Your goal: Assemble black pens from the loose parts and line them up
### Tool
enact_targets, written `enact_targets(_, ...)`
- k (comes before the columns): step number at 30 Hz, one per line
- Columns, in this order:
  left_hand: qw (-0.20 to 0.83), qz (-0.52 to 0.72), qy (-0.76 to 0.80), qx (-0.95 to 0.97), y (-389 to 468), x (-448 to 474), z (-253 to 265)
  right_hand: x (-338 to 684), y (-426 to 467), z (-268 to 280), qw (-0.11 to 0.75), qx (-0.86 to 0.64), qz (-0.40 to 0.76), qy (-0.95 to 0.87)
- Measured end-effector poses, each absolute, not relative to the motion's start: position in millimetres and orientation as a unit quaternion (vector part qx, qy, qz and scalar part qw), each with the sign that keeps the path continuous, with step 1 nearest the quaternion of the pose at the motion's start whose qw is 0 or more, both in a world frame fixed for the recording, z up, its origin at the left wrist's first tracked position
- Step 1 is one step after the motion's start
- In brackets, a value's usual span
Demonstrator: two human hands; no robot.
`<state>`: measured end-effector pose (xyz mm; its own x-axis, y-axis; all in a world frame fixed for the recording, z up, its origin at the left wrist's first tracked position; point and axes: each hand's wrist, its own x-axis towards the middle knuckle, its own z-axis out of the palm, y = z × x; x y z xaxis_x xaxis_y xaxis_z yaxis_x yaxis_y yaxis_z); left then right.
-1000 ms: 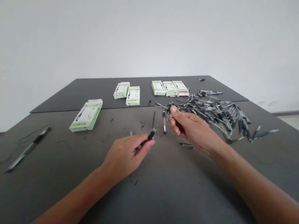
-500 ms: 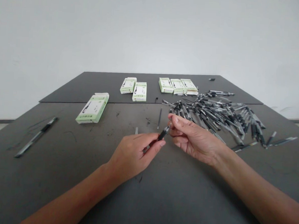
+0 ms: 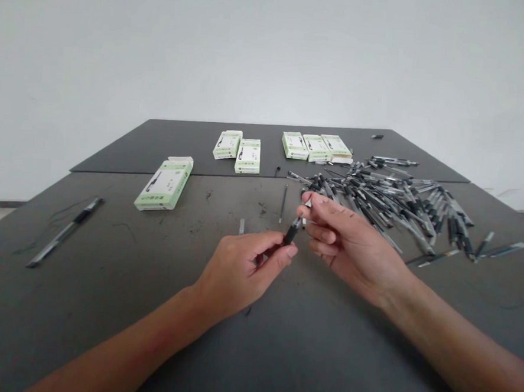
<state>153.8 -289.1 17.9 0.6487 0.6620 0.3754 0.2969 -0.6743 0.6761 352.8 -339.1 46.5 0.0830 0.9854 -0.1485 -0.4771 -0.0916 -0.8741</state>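
My left hand (image 3: 240,265) is closed around a gel pen (image 3: 291,232), its black grip and clear tip end poking out past the thumb and forefinger, pointing up and right. The rest of the pen is hidden in the palm. Just beyond the tip, my right hand (image 3: 348,234) pinches a small pale piece (image 3: 308,203) between thumb and forefinger; its kind is too small to tell. The other right fingers are curled. Past the right hand lies a large heap of clear and black pens (image 3: 377,197) on the dark table (image 3: 182,333).
A green-and-white box (image 3: 165,184) with a raised flap lies at left, near a single pen (image 3: 65,232). Several similar boxes (image 3: 248,155) lie farther back. A thin refill (image 3: 283,203) and a short clear piece (image 3: 242,226) lie beyond my hands.
My right hand has moved slightly right, away from my left hand, and a gap now shows between its pinch and the pen tip. The left hand keeps its hold; the view has shifted slightly.
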Motion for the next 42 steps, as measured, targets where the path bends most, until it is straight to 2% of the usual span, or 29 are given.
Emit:
enact_targets(4,0.316,0.325,0.275,0.848,-289,154,17,349,-340,45,0.618,-0.438,0.548,-0.354)
enact_targets(21,0.321,0.329,0.274,0.845,-291,154,17,356,-338,36,0.58,-0.506,0.474,-0.427)
enact_targets(34,0.348,0.322,0.27,0.838,-292,154,19,352,-342,42,0.556,-0.527,0.25,-0.592)
enact_targets(38,0.356,0.321,0.247,0.842,-294,155,19,350,-346,39,0.565,-0.518,0.268,-0.584)
enact_targets(42,0.389,0.321,0.254,0.825,-296,157,24,348,-350,40,0.557,-0.472,0.385,-0.565)
